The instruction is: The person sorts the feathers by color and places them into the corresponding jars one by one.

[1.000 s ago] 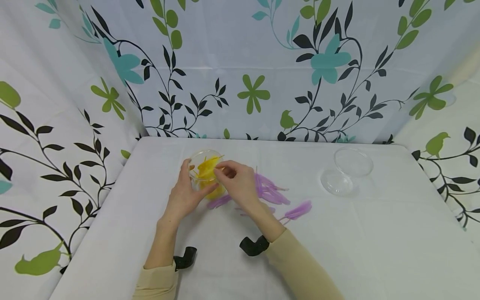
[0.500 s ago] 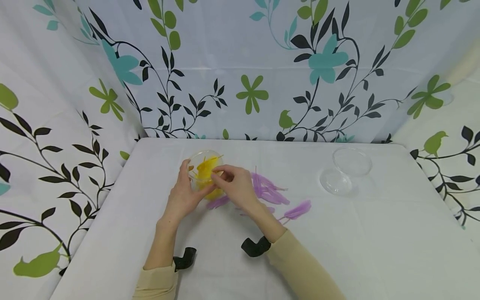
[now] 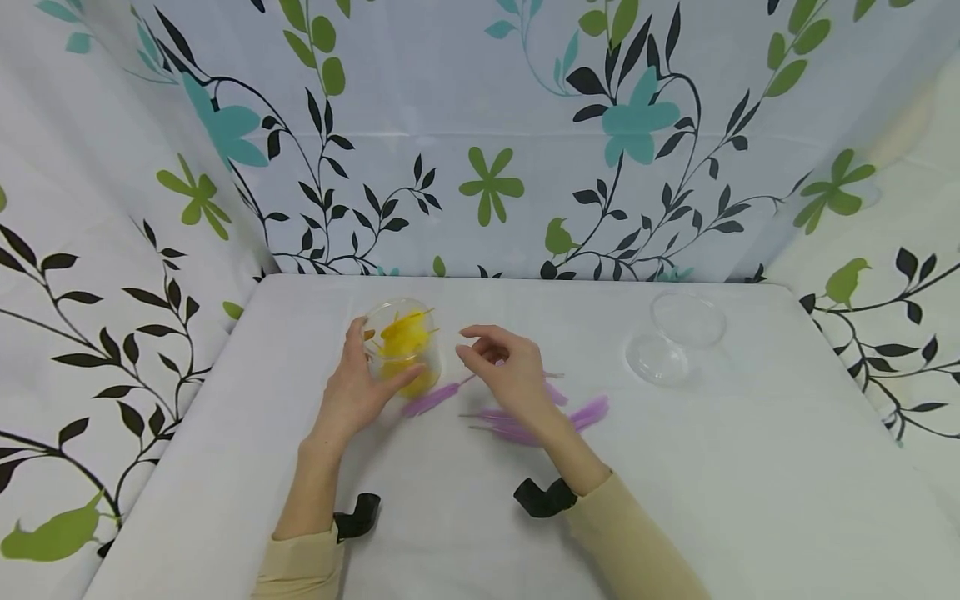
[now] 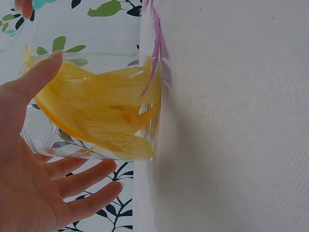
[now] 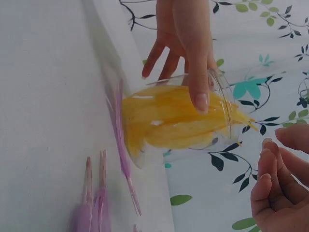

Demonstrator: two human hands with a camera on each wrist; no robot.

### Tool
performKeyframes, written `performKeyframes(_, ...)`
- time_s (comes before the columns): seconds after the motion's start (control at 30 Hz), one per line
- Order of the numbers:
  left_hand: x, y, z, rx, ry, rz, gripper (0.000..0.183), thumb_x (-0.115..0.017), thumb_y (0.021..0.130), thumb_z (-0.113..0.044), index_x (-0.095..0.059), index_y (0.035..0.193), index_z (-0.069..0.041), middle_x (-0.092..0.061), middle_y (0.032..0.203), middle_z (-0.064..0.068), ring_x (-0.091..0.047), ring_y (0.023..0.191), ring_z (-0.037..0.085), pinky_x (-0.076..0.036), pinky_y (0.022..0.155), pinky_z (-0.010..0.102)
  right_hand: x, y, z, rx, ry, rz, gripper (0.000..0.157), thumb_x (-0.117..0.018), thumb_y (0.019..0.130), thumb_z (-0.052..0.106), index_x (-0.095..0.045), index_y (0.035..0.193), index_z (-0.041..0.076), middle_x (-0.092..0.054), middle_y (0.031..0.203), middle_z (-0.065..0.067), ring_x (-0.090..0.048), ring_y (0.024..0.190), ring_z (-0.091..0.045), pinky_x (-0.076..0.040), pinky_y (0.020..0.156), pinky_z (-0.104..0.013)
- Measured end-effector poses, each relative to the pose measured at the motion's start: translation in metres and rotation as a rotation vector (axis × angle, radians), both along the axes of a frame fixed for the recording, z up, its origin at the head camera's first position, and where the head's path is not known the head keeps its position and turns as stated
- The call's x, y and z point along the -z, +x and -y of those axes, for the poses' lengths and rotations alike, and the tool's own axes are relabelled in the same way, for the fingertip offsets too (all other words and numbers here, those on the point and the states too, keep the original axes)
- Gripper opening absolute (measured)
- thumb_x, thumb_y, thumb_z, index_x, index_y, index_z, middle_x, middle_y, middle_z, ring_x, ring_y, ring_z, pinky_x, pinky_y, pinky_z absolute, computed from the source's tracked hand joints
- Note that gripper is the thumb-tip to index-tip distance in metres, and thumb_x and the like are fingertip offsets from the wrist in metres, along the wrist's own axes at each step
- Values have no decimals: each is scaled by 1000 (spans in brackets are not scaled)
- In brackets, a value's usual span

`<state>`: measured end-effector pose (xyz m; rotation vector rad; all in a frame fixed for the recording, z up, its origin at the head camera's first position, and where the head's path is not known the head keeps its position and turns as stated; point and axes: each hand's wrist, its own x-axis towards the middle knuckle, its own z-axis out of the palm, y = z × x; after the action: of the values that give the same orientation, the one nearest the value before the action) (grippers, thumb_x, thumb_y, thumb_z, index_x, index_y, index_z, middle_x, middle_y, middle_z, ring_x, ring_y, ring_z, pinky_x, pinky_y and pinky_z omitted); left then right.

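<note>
A clear jar [image 3: 431,357] stands on the table with yellow feathers [image 3: 405,336] bunched inside, a few quill tips poking above its rim. My left hand [image 3: 360,392] holds the jar from the left, thumb across the near side and fingers round behind. To the right of the jar, my right hand [image 3: 513,371] hovers with loosely curled fingers and nothing between thumb and forefinger. One purple feather [image 3: 431,401] lies against the jar's base. Several more purple feathers [image 3: 517,429] are spread below the right hand, partly hidden by it and the wrist.
Two clear round pieces, a small disc [image 3: 657,360] and a wider one [image 3: 688,319], lie side by side at the back right of the white table [image 3: 720,467]. A patterned curtain [image 3: 420,108] surrounds the table. Black wrist mounts [image 3: 357,517] stick out near both sleeves.
My right hand has left the jar's rim, where its fingertips were at the yellow feathers, and moved right over the purple feathers. The left hand stays on the jar. The head view has shifted slightly.
</note>
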<state>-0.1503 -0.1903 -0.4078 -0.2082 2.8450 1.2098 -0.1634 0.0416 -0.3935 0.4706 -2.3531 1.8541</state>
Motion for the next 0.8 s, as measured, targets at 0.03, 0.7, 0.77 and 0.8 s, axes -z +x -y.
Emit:
performKeyframes(0.03,0,0,0,-1,1,2,116,-70,78,-71,0,159,-26,-27,163,13,-38,140,47,-35,107,69,0,0,-3,4,6,3,21,-74,91,22,-74,111,14,-68,83,-3,-60,74,-16,-52,68,-30)
performKeyframes(0.7,-2,0,-1,8,-8,33,119,-68,77,-73,5,159,-26,-23,164,17,-35,140,50,-32,107,71,-27,29,-99,328,86,-237,32,-72,86,-5,-65,118,-7,-66,113,-24,-62,104,-36,-51,95,-33)
performKeyframes(0.77,-2,0,0,7,-7,31,119,-68,77,-73,5,159,-26,-24,164,16,-36,140,50,-33,107,71,-28,30,-113,397,97,-284,37,-73,85,-7,-63,120,-8,-64,117,-25,-60,109,-32,-49,97,-26)
performKeyframes(0.8,-1,0,0,8,-6,29,119,-68,77,-73,5,159,-26,-24,163,16,-36,140,51,-33,107,71,-27,31,-121,430,97,-304,39,-74,84,-8,-62,121,-9,-63,119,-25,-59,111,-28,-47,98,-23)
